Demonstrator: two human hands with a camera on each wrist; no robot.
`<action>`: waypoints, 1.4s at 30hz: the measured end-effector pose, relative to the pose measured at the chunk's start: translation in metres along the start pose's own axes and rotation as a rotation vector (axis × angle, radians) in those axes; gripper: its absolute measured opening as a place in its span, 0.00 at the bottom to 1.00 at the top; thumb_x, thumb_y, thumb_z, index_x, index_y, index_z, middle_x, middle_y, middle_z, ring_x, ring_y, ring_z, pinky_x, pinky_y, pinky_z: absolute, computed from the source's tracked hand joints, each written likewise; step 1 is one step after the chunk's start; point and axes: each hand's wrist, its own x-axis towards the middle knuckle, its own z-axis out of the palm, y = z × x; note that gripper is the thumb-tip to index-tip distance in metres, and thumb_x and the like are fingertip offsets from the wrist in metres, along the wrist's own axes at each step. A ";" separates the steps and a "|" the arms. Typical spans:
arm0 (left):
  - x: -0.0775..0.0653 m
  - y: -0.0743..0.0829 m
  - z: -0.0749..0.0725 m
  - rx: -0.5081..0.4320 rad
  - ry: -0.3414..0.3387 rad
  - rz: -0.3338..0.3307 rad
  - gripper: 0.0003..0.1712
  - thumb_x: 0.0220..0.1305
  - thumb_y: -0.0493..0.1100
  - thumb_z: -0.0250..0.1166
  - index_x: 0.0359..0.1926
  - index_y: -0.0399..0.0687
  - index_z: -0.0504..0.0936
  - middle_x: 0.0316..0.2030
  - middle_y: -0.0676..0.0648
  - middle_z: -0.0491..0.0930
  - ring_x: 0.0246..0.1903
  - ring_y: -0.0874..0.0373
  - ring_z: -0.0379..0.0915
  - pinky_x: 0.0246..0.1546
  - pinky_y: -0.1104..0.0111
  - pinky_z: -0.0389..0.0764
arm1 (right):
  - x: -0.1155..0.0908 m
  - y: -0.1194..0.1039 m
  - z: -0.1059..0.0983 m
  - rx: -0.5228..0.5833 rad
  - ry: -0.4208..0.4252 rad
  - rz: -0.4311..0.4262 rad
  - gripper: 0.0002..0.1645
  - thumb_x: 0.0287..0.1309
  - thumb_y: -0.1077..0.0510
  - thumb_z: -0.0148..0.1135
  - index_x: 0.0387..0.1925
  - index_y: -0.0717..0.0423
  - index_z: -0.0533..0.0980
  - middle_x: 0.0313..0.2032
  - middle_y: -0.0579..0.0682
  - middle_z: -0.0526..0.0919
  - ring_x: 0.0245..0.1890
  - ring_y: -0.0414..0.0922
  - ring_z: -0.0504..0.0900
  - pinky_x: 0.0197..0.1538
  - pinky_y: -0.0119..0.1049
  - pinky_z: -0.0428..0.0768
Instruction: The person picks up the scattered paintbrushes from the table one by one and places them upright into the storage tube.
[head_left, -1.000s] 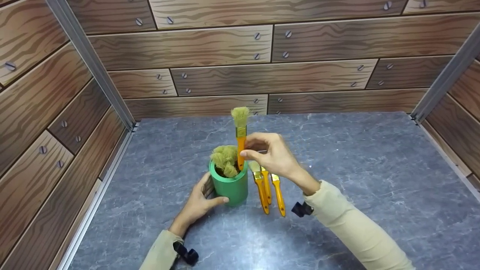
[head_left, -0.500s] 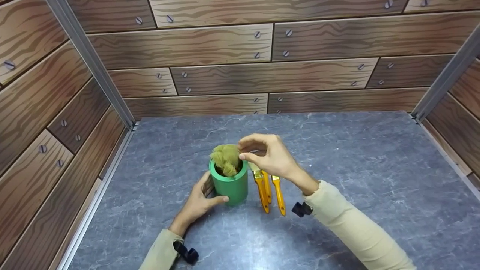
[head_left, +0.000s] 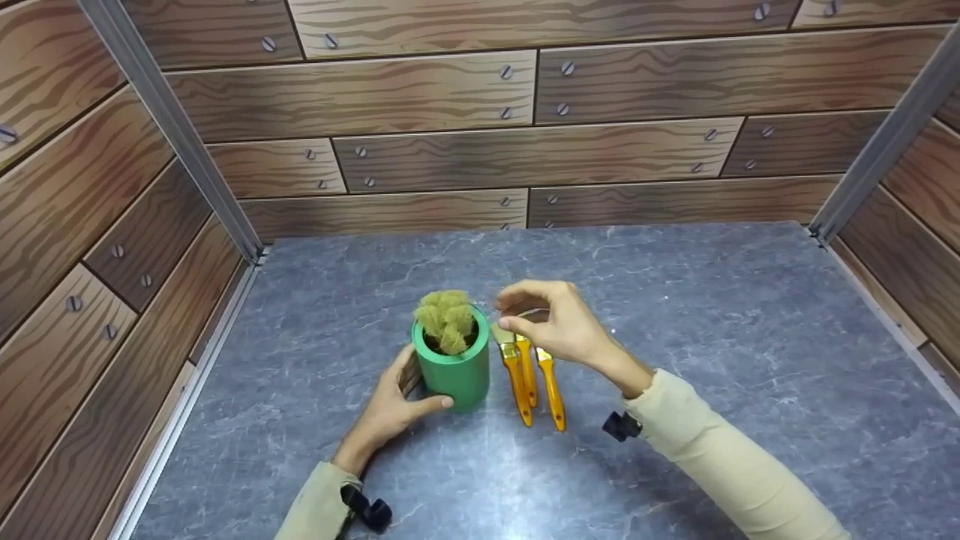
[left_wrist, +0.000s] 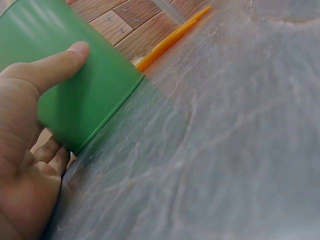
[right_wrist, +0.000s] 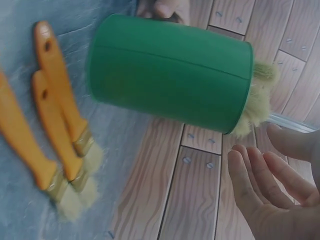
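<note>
Head view: the left grip (head_left: pixel 390 405) is curled round the green cup (head_left: pixel 454 382), thumb against its near wall; the right grip (head_left: pixel 559 319) is parted, loosely curved, with hold of nothing, near the cup's rim. Good form, I judge, is to steady the cup low and lower each brush handle-first, clear of the packed bristle heads (head_left: pixel 446 319). Count: one cup, upright on the tabletop (head_left: pixel 675 300); three loose brushes (head_left: pixel 519 390) just right of it; those inside overlap too much to number.
</note>
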 end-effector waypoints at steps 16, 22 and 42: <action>-0.003 -0.005 -0.002 -0.014 0.007 0.028 0.61 0.56 0.38 0.84 0.84 0.57 0.59 0.81 0.48 0.64 0.82 0.46 0.56 0.84 0.50 0.58 | -0.028 0.047 0.002 -0.143 -0.049 0.129 0.13 0.61 0.63 0.77 0.47 0.62 0.86 0.40 0.56 0.91 0.38 0.48 0.90 0.44 0.38 0.93; -0.003 -0.004 -0.001 -0.022 0.015 0.012 0.62 0.55 0.38 0.84 0.84 0.56 0.58 0.81 0.47 0.63 0.82 0.46 0.56 0.84 0.51 0.57 | -0.036 0.062 0.004 -0.212 -0.044 0.139 0.11 0.60 0.63 0.78 0.42 0.63 0.86 0.35 0.53 0.91 0.34 0.45 0.89 0.39 0.32 0.91; 0.000 -0.002 0.001 -0.013 -0.002 0.009 0.62 0.56 0.40 0.84 0.84 0.53 0.57 0.81 0.45 0.64 0.82 0.45 0.56 0.84 0.50 0.58 | -0.050 0.088 0.008 -0.295 -0.116 0.387 0.18 0.49 0.63 0.85 0.33 0.59 0.79 0.25 0.45 0.85 0.24 0.40 0.81 0.28 0.31 0.84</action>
